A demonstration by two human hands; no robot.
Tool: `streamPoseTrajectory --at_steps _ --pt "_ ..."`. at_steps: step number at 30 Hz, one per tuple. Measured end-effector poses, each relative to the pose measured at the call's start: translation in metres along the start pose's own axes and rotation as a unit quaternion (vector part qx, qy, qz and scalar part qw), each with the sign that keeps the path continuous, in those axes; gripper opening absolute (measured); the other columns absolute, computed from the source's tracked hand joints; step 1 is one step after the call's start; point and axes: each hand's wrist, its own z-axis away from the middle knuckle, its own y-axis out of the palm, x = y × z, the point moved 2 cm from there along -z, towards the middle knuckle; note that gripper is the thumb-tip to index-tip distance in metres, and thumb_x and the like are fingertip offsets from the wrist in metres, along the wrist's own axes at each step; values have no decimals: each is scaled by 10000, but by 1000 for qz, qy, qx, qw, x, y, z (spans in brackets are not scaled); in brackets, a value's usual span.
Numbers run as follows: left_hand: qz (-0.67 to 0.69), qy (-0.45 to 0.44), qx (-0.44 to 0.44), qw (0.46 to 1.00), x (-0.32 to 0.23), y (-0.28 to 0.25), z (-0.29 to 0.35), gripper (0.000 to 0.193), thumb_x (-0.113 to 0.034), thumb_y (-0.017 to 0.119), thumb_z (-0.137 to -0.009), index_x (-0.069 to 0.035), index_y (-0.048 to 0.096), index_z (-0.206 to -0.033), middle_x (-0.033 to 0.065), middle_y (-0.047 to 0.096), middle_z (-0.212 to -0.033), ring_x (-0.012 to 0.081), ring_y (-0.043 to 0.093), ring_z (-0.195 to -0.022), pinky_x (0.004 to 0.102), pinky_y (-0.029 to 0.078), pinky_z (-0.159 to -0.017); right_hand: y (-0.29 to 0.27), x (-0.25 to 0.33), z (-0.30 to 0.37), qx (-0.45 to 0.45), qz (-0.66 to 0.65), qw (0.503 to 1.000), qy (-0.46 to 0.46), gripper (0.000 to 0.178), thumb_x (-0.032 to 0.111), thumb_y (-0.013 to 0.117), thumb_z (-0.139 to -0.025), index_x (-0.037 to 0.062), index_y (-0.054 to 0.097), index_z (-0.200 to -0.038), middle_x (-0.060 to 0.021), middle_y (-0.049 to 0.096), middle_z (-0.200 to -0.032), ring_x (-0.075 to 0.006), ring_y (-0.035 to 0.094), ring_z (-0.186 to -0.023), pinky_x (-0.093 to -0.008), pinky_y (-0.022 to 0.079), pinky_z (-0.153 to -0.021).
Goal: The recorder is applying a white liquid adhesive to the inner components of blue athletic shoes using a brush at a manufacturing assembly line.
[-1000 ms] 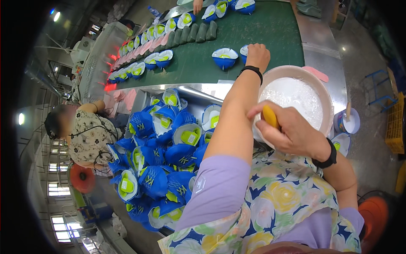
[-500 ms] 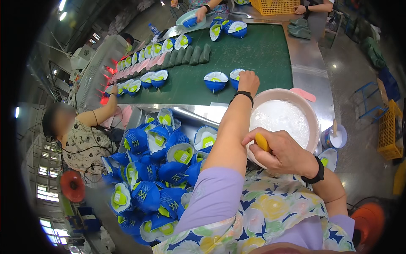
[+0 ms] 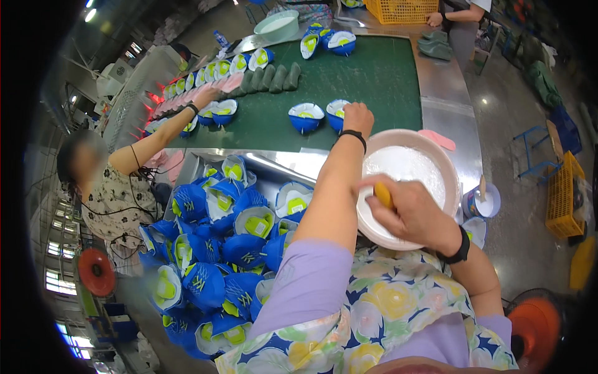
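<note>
A green belt (image 3: 380,68) spans the upper centre; a pale basin (image 3: 408,133) of white liquid sits right of centre. The left hand (image 3: 358,118) meets a blue shoe upper (image 3: 335,117) on the belt, grip hidden; the right hand (image 3: 414,212) clenches a yellow handle (image 3: 383,196), which could splash if bumped.

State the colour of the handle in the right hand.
Yellow handle, clearest in the head view.

centre bright | windows (image 3: 61,283) blown out, left | red glow upper left | steel edge (image 3: 305,161) glares | rim black, bent
</note>
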Motion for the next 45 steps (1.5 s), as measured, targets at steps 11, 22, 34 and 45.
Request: streamPoseTrajectory --at_steps 11,22,34,45 --pt "16 9 12 1000 2 0 -9 145 -190 578 -865 -167 715 -907 50 648 -970 209 633 -952 387 474 -750 1 -8 -2 20 -1 999 -25 221 87 594 -852 107 586 -1072 -117 635 -712 -309 640 -632 -390 490 -559" --pt "19 -6 26 999 -9 3 -5 153 -183 574 -872 -159 710 -938 44 646 -959 212 630 -960 375 474 -755 3 -10 4 40 19 997 -59 283 85 618 -830 102 581 -1110 -110 636 -726 -297 629 -621 -371 485 -552" --pt "98 -19 49 994 -4 5 -17 138 -189 613 -837 -146 712 -924 65 647 -977 229 632 -993 384 495 -767 8 -16 -2 10 66 995 -71 234 95 643 -821 95 581 -1046 -110 653 -752 -298 640 -649 -380 495 -561" --pt "402 -433 44 805 118 70 17 401 -249 615 -838 -2 565 -1150 222 580 -1218 381 563 -1137 446 492 -938 -20 -87 60 -209 39 965 152 156 22 637 -870 39 639 -1026 -110 660 -780 -196 652 -659 -291 496 -588"
